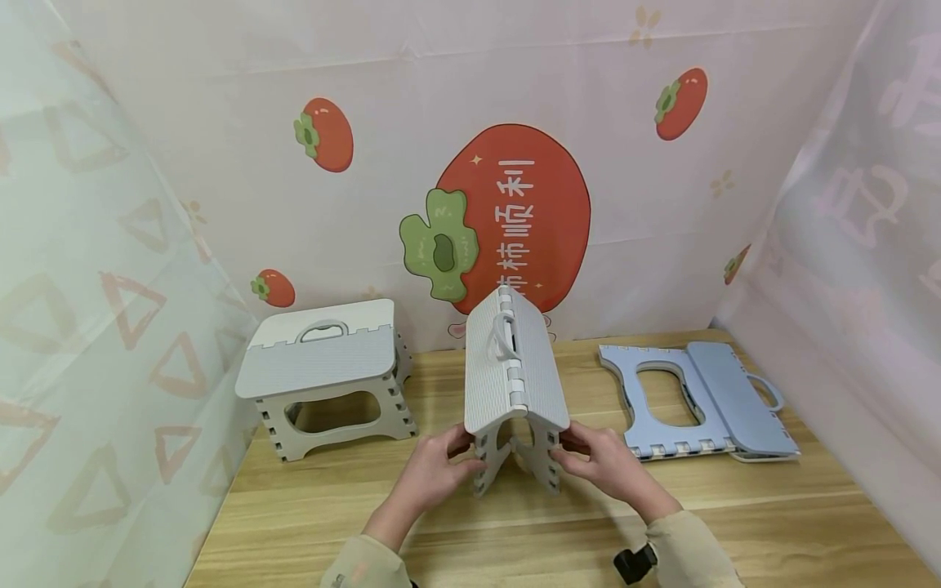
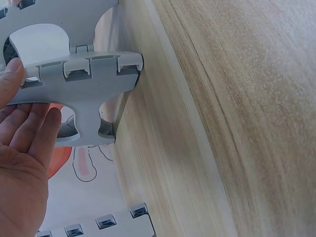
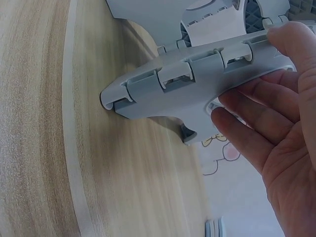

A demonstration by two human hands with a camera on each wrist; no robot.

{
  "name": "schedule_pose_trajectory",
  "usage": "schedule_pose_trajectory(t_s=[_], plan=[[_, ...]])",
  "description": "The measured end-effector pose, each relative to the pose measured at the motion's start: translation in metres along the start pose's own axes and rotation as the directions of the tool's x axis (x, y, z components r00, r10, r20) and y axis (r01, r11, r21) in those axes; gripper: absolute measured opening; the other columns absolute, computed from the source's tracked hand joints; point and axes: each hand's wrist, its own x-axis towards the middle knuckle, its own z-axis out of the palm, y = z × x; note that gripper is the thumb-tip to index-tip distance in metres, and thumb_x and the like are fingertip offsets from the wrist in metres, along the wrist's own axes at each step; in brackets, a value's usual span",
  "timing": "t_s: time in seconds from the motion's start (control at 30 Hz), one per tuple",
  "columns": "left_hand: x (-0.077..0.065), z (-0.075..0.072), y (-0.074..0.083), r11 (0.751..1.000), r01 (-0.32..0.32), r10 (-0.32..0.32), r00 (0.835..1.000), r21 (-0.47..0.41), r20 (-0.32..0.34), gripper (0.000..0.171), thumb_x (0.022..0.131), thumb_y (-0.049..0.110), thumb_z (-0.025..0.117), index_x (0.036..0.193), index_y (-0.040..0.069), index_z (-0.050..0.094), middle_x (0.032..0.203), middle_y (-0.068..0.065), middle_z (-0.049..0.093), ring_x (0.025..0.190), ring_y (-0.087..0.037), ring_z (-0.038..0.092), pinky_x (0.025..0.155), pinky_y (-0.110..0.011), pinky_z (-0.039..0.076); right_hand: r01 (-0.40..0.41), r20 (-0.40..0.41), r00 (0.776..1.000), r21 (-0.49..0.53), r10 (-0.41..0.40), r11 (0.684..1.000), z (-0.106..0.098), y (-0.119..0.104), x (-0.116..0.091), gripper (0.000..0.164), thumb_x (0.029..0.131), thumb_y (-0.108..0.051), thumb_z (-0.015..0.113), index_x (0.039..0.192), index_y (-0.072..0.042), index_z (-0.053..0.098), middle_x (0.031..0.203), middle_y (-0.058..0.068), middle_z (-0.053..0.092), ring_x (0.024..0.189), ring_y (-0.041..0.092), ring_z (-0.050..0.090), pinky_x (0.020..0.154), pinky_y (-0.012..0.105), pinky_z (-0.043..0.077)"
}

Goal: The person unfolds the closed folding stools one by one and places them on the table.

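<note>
A grey folding stool (image 1: 510, 367) stands half folded in the middle of the table, its top bent into a ridge like a roof, with a handle (image 1: 505, 336) at the crease. My left hand (image 1: 435, 467) grips the left leg panel near its front edge; in the left wrist view the thumb (image 2: 11, 81) lies on the hinged edge and the fingers reach behind the panel. On the other side my right hand (image 1: 604, 461) holds the right leg panel (image 3: 163, 89) the same way, thumb on the edge, fingers behind.
To the left stands an unfolded stool (image 1: 323, 367), white and grey, on its legs. A blue-grey stool (image 1: 698, 400) lies folded nearly flat at the right. Behind the wooden table (image 1: 573, 539) hangs a white cloth (image 1: 220, 122) printed with red fruit; more cloth closes both sides.
</note>
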Motion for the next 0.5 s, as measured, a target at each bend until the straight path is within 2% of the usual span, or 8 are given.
schedule_pose_trajectory(t_s=[0.5], plan=[[-0.0006,-0.0011,0.0003,1.0,-0.005,0.005,1.0,-0.011,-0.005,0.052,0.087,0.016,0.082,0.134,0.003,0.063,0.124,-0.016,0.072,0.114,-0.03,0.07,0.095,-0.04,0.058,0.03,-0.004,1.0,-0.022,-0.03,0.999,-0.0012,0.0032,-0.0014,0.036,0.099,-0.017,0.069,0.132,-0.003,0.064,0.119,0.016,0.074,0.104,0.028,0.074,0.085,0.042,0.062]])
